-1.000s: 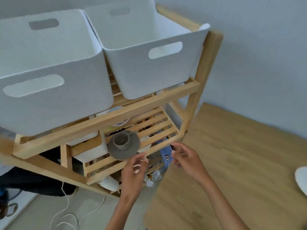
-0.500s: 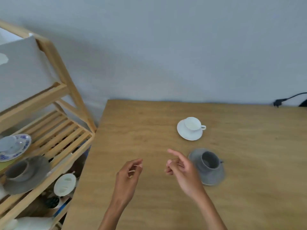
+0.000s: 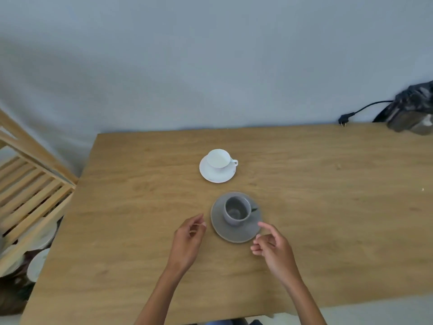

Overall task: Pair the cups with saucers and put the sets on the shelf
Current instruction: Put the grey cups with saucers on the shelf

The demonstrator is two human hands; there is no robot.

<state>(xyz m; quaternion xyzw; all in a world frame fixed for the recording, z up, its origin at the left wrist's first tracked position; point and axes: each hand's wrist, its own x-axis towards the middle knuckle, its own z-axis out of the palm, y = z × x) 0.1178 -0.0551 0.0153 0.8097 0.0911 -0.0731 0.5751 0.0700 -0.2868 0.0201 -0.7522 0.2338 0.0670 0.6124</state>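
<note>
Both hands empty, fingers loosely curled: left hand (image 3: 188, 240) just beside grey saucer (image 3: 235, 218) rim, right hand (image 3: 273, 248) at opposite rim. Grey cup (image 3: 236, 210) upright on saucer, on table (image 3: 140, 207). Advice: pinch saucer rim both sides, lift level so cup stays put, carry to shelf (image 3: 30, 191) at left

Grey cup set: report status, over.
Left hand and right hand open, flanking grey saucer. Grey cup seated on it. Nothing in the way.
</note>
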